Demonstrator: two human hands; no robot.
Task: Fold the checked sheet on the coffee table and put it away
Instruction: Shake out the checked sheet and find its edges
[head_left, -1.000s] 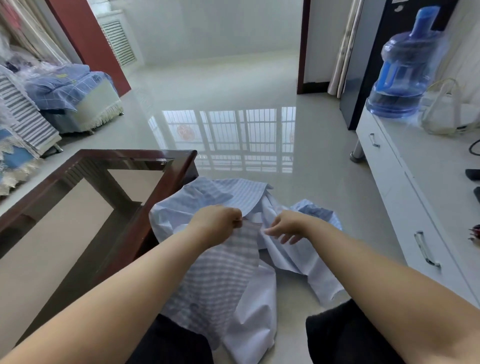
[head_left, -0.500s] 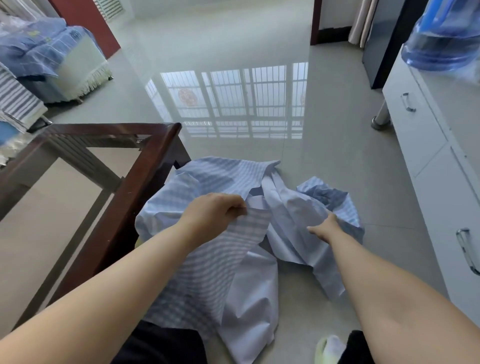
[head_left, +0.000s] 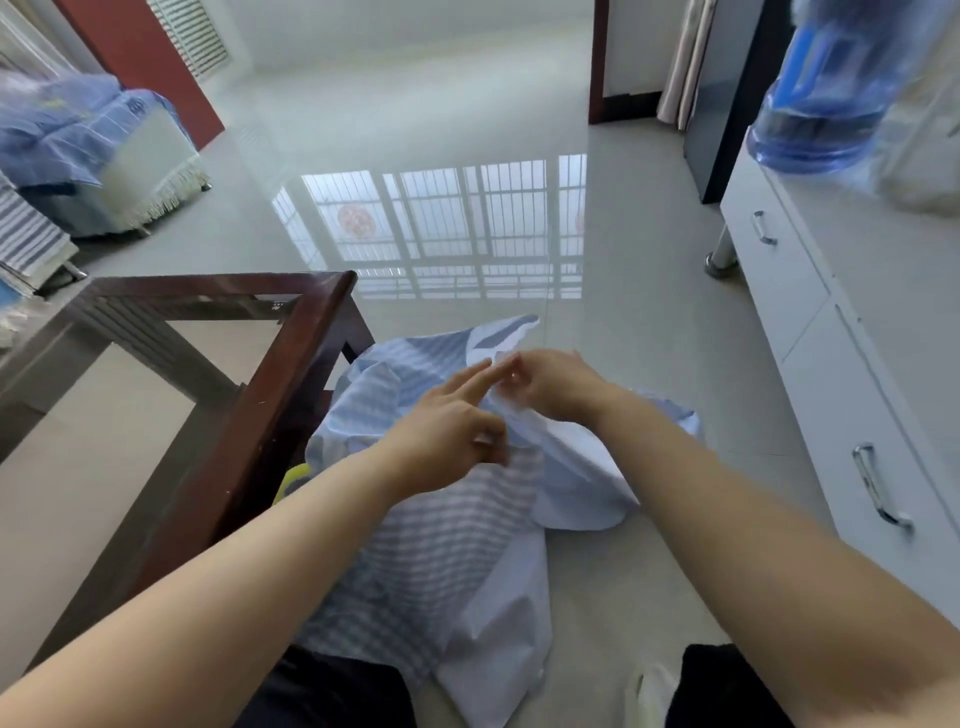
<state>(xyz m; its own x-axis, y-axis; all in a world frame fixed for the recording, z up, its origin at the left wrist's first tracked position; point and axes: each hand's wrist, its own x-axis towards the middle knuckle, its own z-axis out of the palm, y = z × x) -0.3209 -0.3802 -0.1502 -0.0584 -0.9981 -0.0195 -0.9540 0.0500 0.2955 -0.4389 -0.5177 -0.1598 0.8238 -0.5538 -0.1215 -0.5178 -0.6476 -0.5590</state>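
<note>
Running crumpled from lap toward far floor, the checked sheet is pinched by left hand and right hand

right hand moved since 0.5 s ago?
Yes. The right hand has swung left, away from the white cabinet and toward the coffee table, and now meets the left hand over the checked sheet.

sheet: 1 | hands: 2 | coffee table: 1 | water bottle: 1
</note>
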